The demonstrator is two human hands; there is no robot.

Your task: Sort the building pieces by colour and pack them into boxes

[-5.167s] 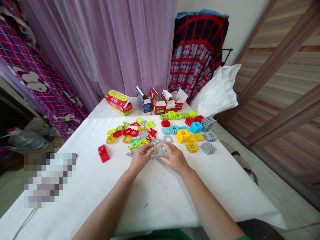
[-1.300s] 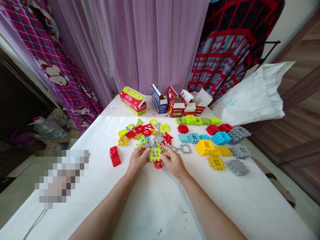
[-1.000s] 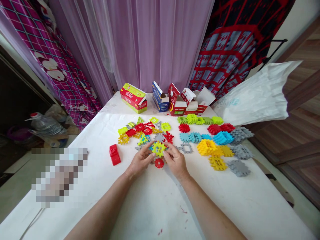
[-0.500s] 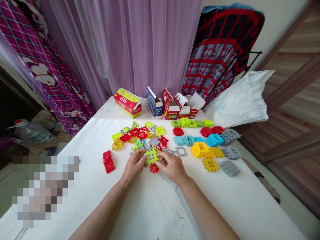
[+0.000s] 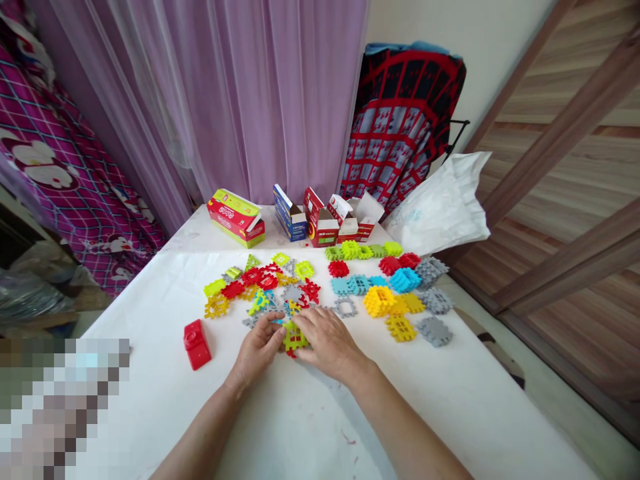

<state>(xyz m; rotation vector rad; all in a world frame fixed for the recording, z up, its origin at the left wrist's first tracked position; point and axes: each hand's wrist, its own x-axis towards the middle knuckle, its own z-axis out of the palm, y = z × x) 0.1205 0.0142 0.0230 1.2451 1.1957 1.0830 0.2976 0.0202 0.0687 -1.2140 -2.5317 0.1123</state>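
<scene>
Between my two hands is a lime green square piece with window-like openings [image 5: 294, 335]. My left hand [image 5: 257, 347] pinches its left edge with thumb and fingers. On the other side, my right hand [image 5: 327, 340] grips the right edge, its fingers reaching over the top. Part of a red piece [image 5: 291, 353] shows just under the green one. Beyond my hands lies a loose pile of red, yellow, grey and green pieces [image 5: 267, 281]. A red block [image 5: 197, 344] rests to the left of my left hand.
Sorted stacks stand at the right: yellow [image 5: 379, 301], blue [image 5: 405, 280], grey [image 5: 435, 331], red [image 5: 339, 269] and green [image 5: 351, 250]. Small boxes [image 5: 235, 217] line the white table's [image 5: 150, 320] back, beside a white bag [image 5: 440, 207]. A blurred patch covers the lower left.
The view has shifted, so things on the table appear further left and slightly lower. The green piece is lower, over the red one, and my right hand's fingers now reach across its top.
</scene>
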